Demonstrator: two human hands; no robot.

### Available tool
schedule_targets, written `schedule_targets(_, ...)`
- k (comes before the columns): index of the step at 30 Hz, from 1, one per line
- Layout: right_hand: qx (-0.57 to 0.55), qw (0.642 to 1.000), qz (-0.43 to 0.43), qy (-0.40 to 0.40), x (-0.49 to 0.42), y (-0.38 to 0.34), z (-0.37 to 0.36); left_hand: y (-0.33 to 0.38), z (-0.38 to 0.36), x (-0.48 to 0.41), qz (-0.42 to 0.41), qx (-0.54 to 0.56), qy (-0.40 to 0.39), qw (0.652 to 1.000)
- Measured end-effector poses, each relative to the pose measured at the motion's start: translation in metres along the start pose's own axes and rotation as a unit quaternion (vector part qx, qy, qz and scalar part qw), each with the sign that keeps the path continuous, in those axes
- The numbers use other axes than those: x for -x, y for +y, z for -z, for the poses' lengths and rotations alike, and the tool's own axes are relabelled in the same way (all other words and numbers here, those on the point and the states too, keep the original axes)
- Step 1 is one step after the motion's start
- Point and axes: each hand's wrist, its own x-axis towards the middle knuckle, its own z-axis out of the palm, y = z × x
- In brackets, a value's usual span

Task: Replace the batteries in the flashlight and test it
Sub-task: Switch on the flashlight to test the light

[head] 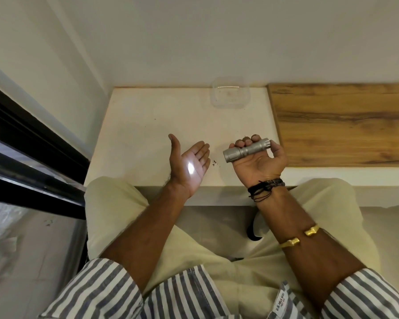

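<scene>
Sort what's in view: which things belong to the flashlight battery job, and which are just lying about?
Job: silver flashlight, gripped in the right hand; left hand, open, palm catching the beam's bright spot.
Lying about: clear plastic container at the back of the table; dark specks on it; wood panel.

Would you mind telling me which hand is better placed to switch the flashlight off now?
Probably the right hand: its fingers grip the flashlight, while the left hand is held open apart, catching the beam.
</scene>
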Motion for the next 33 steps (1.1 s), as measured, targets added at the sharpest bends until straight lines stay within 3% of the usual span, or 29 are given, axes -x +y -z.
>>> schedule_targets(16, 0.021, 1.0, -0.012, -0.001, -0.002, 0.0, 0.001, 0.001, -0.003, 0.002, -0.009, -0.014, 0.021, 1.0)
schedule_targets(20, 0.128, 0.991, -0.011, 0.031, -0.007, 0.003, 0.005, -0.001, -0.004, -0.002, -0.064, -0.178, 0.099, 0.977)
schedule_targets(23, 0.278, 0.96, 0.02, 0.031, -0.01, 0.009, 0.009, -0.004, -0.002, -0.004, -0.145, -0.342, 0.135, 0.919)
schedule_targets(27, 0.494, 0.864, 0.087, 0.038, -0.013, 0.022, 0.012, -0.009, 0.002, -0.006, -0.206, -0.501, 0.105, 0.834)
schedule_targets(30, 0.568, 0.81, 0.141, 0.044, -0.017, 0.032, 0.012, -0.009, 0.004, -0.009, -0.232, -0.535, 0.08, 0.808)
schedule_targets(33, 0.601, 0.783, 0.157, 0.04, -0.022, 0.04, 0.011, -0.006, 0.008, -0.013, -0.268, -0.551, 0.076, 0.786)
